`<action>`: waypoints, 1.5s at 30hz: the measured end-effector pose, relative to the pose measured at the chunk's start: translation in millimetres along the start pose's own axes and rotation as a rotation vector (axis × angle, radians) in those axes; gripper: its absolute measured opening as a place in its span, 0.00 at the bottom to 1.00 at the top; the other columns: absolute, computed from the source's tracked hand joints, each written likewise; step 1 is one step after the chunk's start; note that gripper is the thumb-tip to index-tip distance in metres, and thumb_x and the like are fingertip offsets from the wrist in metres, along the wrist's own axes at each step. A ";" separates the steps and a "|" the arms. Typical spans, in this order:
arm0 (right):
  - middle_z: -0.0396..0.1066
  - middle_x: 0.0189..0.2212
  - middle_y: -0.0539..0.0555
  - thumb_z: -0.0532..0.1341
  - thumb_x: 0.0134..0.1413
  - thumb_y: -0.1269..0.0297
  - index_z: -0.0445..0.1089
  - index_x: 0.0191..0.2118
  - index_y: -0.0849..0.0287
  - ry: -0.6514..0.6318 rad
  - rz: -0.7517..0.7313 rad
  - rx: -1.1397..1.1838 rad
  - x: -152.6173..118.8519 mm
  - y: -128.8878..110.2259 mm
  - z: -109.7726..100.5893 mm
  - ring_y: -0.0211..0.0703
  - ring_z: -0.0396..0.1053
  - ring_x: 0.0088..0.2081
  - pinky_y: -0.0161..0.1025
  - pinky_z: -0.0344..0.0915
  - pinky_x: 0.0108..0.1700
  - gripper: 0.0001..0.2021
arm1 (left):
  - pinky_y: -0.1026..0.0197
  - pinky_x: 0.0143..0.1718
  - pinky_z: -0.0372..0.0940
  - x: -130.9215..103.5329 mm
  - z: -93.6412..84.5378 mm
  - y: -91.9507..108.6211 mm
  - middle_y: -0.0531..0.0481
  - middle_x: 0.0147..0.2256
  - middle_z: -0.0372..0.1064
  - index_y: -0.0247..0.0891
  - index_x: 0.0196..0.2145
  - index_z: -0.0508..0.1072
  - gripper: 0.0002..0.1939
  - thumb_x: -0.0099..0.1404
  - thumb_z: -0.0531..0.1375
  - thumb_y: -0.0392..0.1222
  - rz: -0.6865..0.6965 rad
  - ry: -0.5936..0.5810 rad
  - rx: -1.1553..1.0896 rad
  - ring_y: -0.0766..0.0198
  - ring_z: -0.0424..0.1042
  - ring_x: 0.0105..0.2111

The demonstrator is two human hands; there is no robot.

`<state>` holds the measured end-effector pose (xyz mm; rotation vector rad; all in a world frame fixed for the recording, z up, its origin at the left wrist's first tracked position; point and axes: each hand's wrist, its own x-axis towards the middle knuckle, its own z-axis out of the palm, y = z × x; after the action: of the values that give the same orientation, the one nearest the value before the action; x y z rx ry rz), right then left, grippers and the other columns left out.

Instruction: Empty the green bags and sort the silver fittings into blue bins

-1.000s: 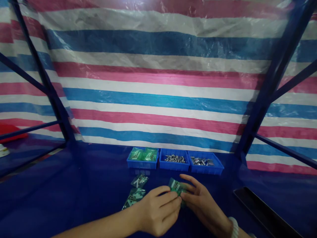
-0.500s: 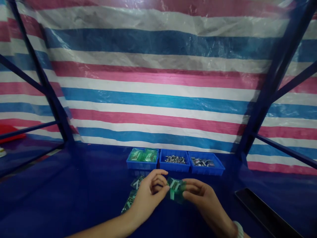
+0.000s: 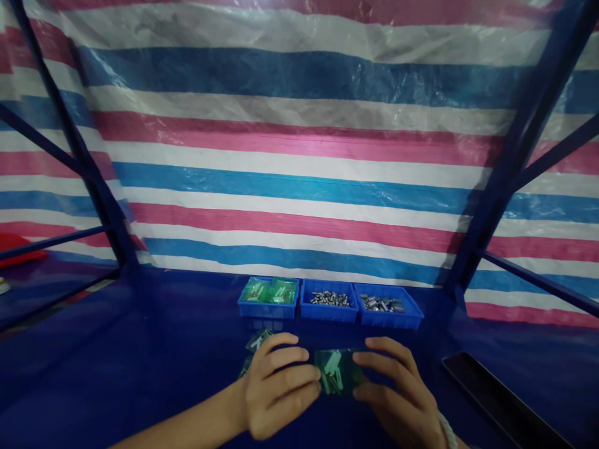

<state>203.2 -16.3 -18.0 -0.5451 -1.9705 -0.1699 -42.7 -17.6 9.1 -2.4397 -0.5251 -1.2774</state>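
Note:
Between my hands is a small clear green plastic bag [image 3: 337, 373] with pale strips and small metal pieces inside. My left hand [image 3: 283, 386] pinches its left edge, knuckles up, the thumb hidden behind. At the opposite edge, the fingers of my right hand [image 3: 397, 386] grip the bag. Two similar packets lie on the table left of centre; the farther packet [image 3: 260, 340] shows past my left hand, which mostly covers the nearer one.
Three blue bins stand in a row: a left bin [image 3: 268, 310] of green packets, a middle bin [image 3: 329, 313] of small metal parts, a right bin [image 3: 390, 319] of metal pieces. A dark phone-like slab [image 3: 500, 399] lies at right. Blue frame posts [image 3: 496, 193] flank the striped sheet.
The bag has turned and come slightly nearer, now lying flatter between my hands. My left hand has rolled over so its knuckles face up, covering more of the nearer packet.

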 end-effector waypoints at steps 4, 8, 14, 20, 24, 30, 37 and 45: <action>0.75 0.32 0.53 0.61 0.49 0.81 0.69 0.39 0.52 -0.011 0.155 0.265 8.9 -2.5 5.4 0.48 0.72 0.38 0.44 0.69 0.40 0.16 | 0.52 0.43 0.66 12.9 2.8 2.3 0.51 0.30 0.73 0.42 0.37 0.69 0.11 0.59 0.57 0.28 -0.188 0.063 -0.234 0.62 0.71 0.33; 0.70 0.28 0.51 0.62 0.55 0.69 0.67 0.39 0.56 -0.074 0.630 0.525 13.0 -4.5 14.0 0.41 0.69 0.29 0.37 0.68 0.33 0.06 | 0.62 0.32 0.66 20.1 9.4 6.3 0.52 0.29 0.68 0.40 0.42 0.66 0.11 0.61 0.58 0.36 -0.736 -0.082 -0.558 0.66 0.69 0.28; 0.65 0.23 0.47 0.65 0.52 0.56 0.65 0.42 0.57 -0.194 0.938 0.876 12.6 -1.1 28.1 0.35 0.63 0.23 0.33 0.63 0.27 0.15 | 0.67 0.23 0.59 17.3 17.7 -0.1 0.53 0.27 0.69 0.37 0.37 0.71 0.08 0.59 0.60 0.40 -1.033 -0.379 -0.730 0.70 0.65 0.22; 0.67 0.29 0.50 0.64 0.52 0.57 0.67 0.41 0.57 -0.132 0.910 0.795 14.3 3.5 25.6 0.40 0.67 0.32 0.38 0.66 0.37 0.13 | 0.62 0.36 0.68 49.8 -5.8 -62.7 0.50 0.34 0.74 0.39 0.36 0.73 0.06 0.62 0.57 0.40 -0.742 -0.274 -0.290 0.63 0.73 0.34; 0.66 0.28 0.49 0.64 0.52 0.58 0.68 0.40 0.56 -0.092 0.934 0.801 15.8 7.2 25.4 0.37 0.66 0.31 0.34 0.64 0.35 0.12 | 0.59 0.42 0.67 72.9 -5.1 -139.8 0.47 0.35 0.75 0.36 0.38 0.73 0.07 0.62 0.58 0.39 -0.758 -0.361 -0.079 0.60 0.74 0.37; 0.66 0.27 0.48 0.65 0.52 0.59 0.68 0.39 0.56 -0.091 0.927 0.834 12.9 12.1 27.4 0.36 0.66 0.30 0.34 0.64 0.35 0.11 | 0.54 0.41 0.68 62.9 17.1 -195.6 0.47 0.37 0.73 0.33 0.38 0.73 0.08 0.65 0.60 0.41 -0.770 -0.599 -0.002 0.61 0.73 0.37; 0.66 0.28 0.48 0.64 0.53 0.60 0.67 0.40 0.56 -0.140 0.916 0.854 13.5 11.2 24.7 0.37 0.66 0.31 0.34 0.64 0.36 0.10 | 0.51 0.42 0.69 51.8 15.9 -196.9 0.45 0.45 0.69 0.34 0.46 0.69 0.13 0.67 0.57 0.43 -0.761 -0.746 0.049 0.58 0.71 0.41; 0.65 0.28 0.48 0.64 0.54 0.60 0.66 0.39 0.56 -0.173 0.923 0.852 11.9 10.1 25.9 0.36 0.64 0.31 0.34 0.62 0.37 0.10 | 0.50 0.43 0.69 64.4 17.2 -195.5 0.44 0.47 0.68 0.34 0.49 0.68 0.15 0.67 0.57 0.43 -0.787 -0.859 0.084 0.57 0.71 0.43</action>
<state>182.2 5.4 -20.4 -0.8238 -1.5517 1.2531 -88.0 172.0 77.5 -2.7006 -1.8348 -0.2699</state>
